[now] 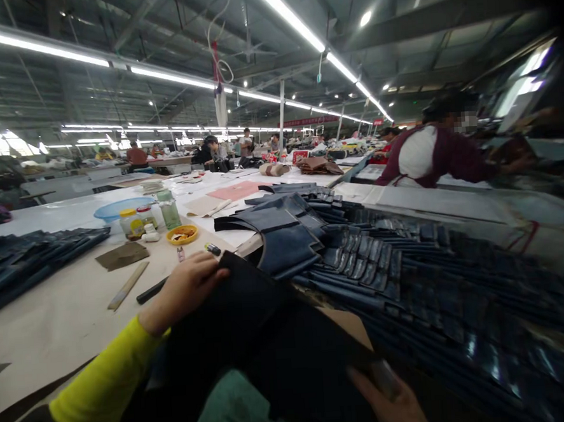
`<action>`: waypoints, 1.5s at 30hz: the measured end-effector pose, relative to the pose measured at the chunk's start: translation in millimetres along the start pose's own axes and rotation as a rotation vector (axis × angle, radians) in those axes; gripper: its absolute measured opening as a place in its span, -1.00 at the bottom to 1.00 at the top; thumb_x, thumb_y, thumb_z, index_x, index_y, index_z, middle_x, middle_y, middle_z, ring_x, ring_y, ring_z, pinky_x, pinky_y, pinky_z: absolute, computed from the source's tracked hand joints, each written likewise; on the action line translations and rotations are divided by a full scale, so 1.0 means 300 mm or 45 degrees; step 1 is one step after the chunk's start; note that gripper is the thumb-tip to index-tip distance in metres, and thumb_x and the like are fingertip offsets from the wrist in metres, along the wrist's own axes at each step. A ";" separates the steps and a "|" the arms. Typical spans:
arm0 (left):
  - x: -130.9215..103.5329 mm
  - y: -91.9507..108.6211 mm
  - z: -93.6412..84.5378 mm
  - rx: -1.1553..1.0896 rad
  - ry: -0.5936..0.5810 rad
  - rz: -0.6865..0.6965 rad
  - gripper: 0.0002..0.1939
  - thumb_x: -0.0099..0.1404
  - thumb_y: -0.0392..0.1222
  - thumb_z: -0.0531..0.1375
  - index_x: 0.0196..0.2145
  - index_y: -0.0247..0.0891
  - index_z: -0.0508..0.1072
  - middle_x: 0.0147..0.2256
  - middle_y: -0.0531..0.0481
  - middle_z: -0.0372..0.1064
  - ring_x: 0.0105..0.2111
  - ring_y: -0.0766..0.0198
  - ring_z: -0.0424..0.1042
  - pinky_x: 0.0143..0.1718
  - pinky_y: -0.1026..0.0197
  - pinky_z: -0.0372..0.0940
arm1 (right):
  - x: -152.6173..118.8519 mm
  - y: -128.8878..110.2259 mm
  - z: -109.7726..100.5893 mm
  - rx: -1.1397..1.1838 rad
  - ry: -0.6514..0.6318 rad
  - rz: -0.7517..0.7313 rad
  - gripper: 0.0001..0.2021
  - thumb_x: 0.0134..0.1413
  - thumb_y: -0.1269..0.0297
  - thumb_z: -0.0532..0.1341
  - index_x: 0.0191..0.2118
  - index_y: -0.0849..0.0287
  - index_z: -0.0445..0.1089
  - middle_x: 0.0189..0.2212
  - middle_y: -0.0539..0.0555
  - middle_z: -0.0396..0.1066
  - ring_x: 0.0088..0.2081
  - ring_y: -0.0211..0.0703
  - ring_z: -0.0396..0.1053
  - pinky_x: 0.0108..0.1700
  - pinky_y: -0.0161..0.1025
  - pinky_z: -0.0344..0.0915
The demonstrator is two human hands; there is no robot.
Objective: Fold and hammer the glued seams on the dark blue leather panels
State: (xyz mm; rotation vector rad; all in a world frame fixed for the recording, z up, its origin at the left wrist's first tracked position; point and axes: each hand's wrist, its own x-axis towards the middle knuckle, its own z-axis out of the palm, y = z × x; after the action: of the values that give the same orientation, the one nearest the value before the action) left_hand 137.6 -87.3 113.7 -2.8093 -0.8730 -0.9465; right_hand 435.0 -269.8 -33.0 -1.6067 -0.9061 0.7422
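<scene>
A large, dark, flat piece of material [270, 326], leather or cloth, is stretched across the front, over my lap. My left hand [188, 287] has its upper left corner pinched between thumb and fingers. At the lower right, my right hand [394, 401] grips the opposite edge, thumb on top. A small grey shiny object [386, 378], blurred, shows at that hand; its kind is unclear. Just beyond the piece lies a stack of dark blue cut panels [285, 227]. Near my left hand are a dark stick [152, 290] and a small marker-like item [212, 248].
On the pale table [68, 300] are a wooden strip [128, 286], a brown scrap [122, 255], a yellow dish [182, 235], jars [132, 224] and a blue basin [119, 209]. Rows of dark blue pieces [410, 279] fill the right. A person in maroon sleeves [431, 151] bends over another table.
</scene>
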 end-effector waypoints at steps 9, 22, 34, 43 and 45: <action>0.105 -0.164 -0.052 -0.813 0.612 -0.451 -0.59 0.22 0.13 0.11 -0.39 -0.33 0.40 -0.48 0.07 0.26 -0.44 0.36 0.27 -0.44 0.35 0.16 | 0.165 -0.714 -0.087 -0.598 0.255 -0.988 -0.60 -0.13 -0.06 0.20 -0.28 0.16 0.43 -0.37 0.01 0.40 -0.23 -0.09 0.38 -0.22 -0.12 0.19; -0.002 -0.311 0.252 -1.068 0.703 -0.701 -0.57 0.20 0.16 0.12 -0.28 -0.30 0.44 -0.30 0.00 0.42 -0.23 0.30 0.38 -0.17 0.29 0.26 | 0.314 -0.823 0.073 -1.077 -0.062 -1.092 -0.77 -0.03 0.17 0.21 -0.32 0.25 0.44 -0.45 -0.06 0.39 -0.37 -0.27 0.36 -0.21 -0.25 0.22; -0.192 -0.109 0.628 -1.221 -0.072 -1.045 -0.43 0.11 0.26 0.12 -0.17 -0.32 0.45 -0.11 -0.15 0.41 0.00 0.02 0.31 0.06 0.08 0.18 | 0.454 -0.467 -0.032 -1.460 -0.371 -0.664 -0.89 -0.02 0.29 0.23 -0.42 0.24 0.41 -0.55 -0.09 0.35 -0.47 -0.32 0.29 -0.42 -0.41 0.08; -0.226 -0.041 0.721 -1.361 -0.122 -1.186 -0.40 0.24 0.18 0.05 0.14 -0.18 0.20 0.19 -0.06 0.09 0.21 0.11 0.02 0.24 0.09 -0.11 | 0.434 -0.065 -0.216 -0.966 -0.422 -0.319 -0.71 0.05 0.12 0.09 -0.40 0.25 0.40 -0.47 0.02 0.38 -0.38 -0.20 0.32 -0.28 -0.28 0.21; -0.225 -0.046 0.742 -1.448 -0.054 -1.312 -0.43 0.28 0.16 0.00 0.13 -0.20 0.20 0.18 -0.09 0.11 0.19 0.11 0.07 0.22 0.09 -0.07 | 0.426 -0.020 -0.221 -0.781 -0.365 -0.229 -0.65 0.03 0.02 0.09 -0.43 0.24 0.39 -0.50 0.03 0.37 -0.41 -0.21 0.30 -0.34 -0.31 0.23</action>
State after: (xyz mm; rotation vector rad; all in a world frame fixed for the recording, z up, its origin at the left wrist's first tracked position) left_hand 206.9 -60.3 -107.2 -2.9839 -2.5903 -1.9848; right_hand 555.1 -192.6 -14.3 -1.9350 -1.5776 0.6059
